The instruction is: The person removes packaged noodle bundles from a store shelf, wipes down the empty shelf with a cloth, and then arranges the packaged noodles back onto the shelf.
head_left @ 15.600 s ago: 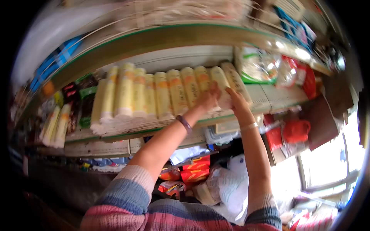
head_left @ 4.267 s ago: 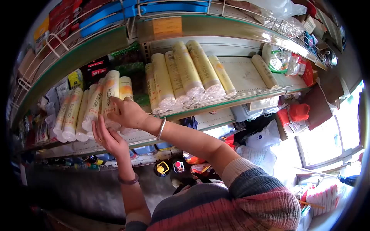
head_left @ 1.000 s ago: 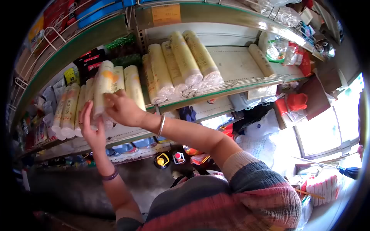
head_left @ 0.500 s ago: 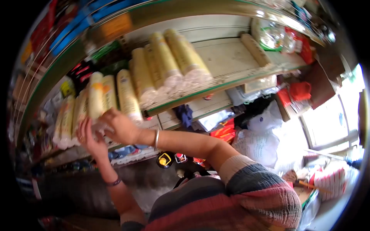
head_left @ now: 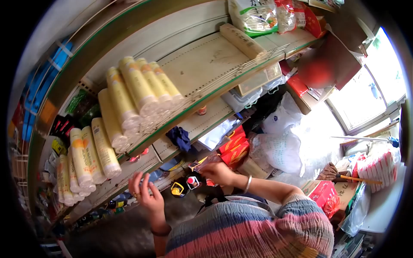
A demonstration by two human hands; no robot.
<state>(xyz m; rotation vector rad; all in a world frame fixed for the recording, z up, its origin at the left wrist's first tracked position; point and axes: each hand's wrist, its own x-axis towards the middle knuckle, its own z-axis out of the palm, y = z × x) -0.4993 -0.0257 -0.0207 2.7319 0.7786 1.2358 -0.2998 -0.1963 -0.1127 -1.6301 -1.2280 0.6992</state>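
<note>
My left hand (head_left: 147, 195) is raised in front of the shelf edge, fingers spread and nothing visible in it. Above and left of it, pale yellow cylindrical packs (head_left: 103, 148), which look like wrapped dried noodles, lie side by side with their ends facing me. More such packs (head_left: 137, 86) are stacked on the shelf board (head_left: 193, 64). Farther right, my right hand (head_left: 218, 173) has its fingers curled beside a blurred, brownish, shiny thing (head_left: 202, 161). Whether that thing is in its fingers is hard to make out.
One pack (head_left: 243, 41) lies apart at the shelf's right, near a bag of white food (head_left: 254, 17). Below are a dark blue cloth (head_left: 178, 138), plastic boxes (head_left: 245, 95) and white bags (head_left: 279, 146). Bottles with yellow and red tops (head_left: 177, 189) stand on the floor.
My hands were together at the left packs; now they are apart and away from them. The right hand has moved right and down. The view has shifted, bringing more of the shelf's right side in.
</note>
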